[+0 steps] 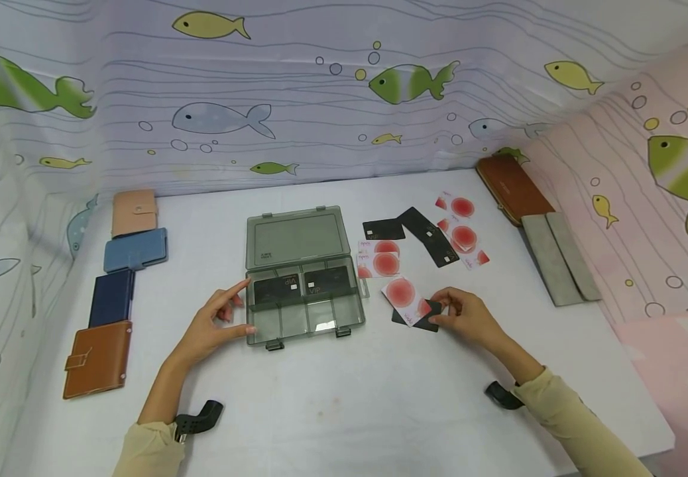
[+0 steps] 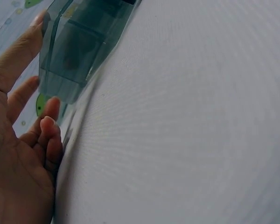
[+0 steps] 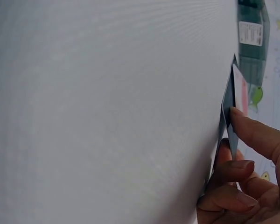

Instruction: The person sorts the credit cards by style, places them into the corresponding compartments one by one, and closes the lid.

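Note:
A grey-green see-through divided box (image 1: 307, 341) stands with its lid (image 1: 297, 238) raised. Two black VIP cards (image 1: 276, 289) lie in its back compartments, one left and one right. At the box's left side my left hand (image 1: 215, 324) is spread, thumb and index finger right at its edge; in the left wrist view the fingers (image 2: 21, 95) reach along the box wall. My right hand (image 1: 466, 317) pinches a black card (image 1: 424, 323) between thumb and fingers, right of the box. A white card with red circles (image 1: 403, 298) overlaps that black card.
Behind my right hand lie more black cards (image 1: 418, 224) and red-and-white cards (image 1: 463, 237). A brown purse (image 1: 514, 187) and a grey wallet (image 1: 559, 258) lie far right. Down the left side run a pink wallet (image 1: 134, 212), blue wallet (image 1: 135, 250), navy wallet (image 1: 110, 298) and brown wallet (image 1: 98, 360).

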